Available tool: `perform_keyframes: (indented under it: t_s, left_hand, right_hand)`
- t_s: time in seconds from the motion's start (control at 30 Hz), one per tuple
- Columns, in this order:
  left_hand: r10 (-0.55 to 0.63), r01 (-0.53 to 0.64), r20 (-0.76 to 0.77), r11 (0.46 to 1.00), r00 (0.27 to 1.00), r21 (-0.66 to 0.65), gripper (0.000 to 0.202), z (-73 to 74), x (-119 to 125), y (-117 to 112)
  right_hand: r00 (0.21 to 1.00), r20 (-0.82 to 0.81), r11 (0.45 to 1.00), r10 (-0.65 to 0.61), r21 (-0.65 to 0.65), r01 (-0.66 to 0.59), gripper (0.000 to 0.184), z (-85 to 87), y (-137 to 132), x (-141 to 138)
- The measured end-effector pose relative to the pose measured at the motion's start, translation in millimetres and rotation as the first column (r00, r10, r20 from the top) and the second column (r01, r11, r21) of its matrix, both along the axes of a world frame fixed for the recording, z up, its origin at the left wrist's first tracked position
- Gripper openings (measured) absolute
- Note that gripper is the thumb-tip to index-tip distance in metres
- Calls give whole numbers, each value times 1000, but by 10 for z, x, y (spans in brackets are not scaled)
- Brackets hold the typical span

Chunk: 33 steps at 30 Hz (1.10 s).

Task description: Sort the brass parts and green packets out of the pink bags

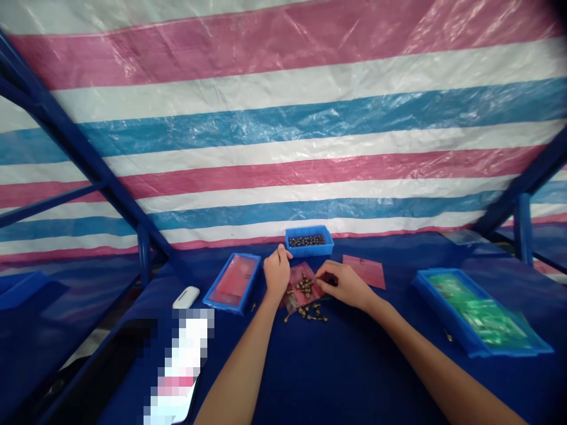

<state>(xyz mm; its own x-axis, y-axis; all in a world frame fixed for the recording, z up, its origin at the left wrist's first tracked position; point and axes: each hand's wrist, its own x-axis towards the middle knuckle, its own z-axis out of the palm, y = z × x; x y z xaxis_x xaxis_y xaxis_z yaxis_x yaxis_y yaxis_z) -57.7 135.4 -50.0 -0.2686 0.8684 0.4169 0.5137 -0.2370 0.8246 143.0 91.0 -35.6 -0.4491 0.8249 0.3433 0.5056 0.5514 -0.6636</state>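
Blue-covered table (349, 378) | dark-parts tray (309, 241) | pink-bag tray (231, 282) | green-bag tray (476, 313) | loose brass fittings (305, 313) | pink bag (364, 271)

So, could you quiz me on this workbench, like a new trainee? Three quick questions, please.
1. What fills the blue tray farthest from the person? A: pink bags. B: small dark pieces. C: green bags.
2. True or false: the right hand is closer to the green bags than the left hand is.
3. What is heaped on the pink bag between the hands?

Key:
1. B
2. True
3. Brass fittings
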Motion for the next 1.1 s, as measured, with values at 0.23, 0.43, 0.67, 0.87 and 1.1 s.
perform_keyframes:
  t_s: [0.23, 0.43, 0.67, 0.87, 1.1]
  left_hand:
    - [10, -11, 49, 1000, 999, 5, 58, -8, -12, 10]
    - [13, -14, 79, 1000, 997, 7, 58, -11, -21, 27]
    - [9, -8, 124, 1000, 992, -12, 58, -27, -25, 32]
    - [5, -3, 168, 1000, 986, -17, 58, -15, -27, 15]
    - [-13, 18, 207, 1000, 978, -25, 57, -22, -39, 35]
  right_hand:
    - [977, -10, 973, -215, 84, 215, 22, 354, 385, -15]
    - [926, 207, 941, -315, 192, 277, 22, 179, 501, 116]
    - [977, 212, 998, 4, -59, 9, 25, -30, 114, 307]
    - [960, 215, 972, 179, -188, -139, 22, 78, 131, 408]
    - [948, 203, 932, 244, -320, -171, 12, 132, 143, 532]
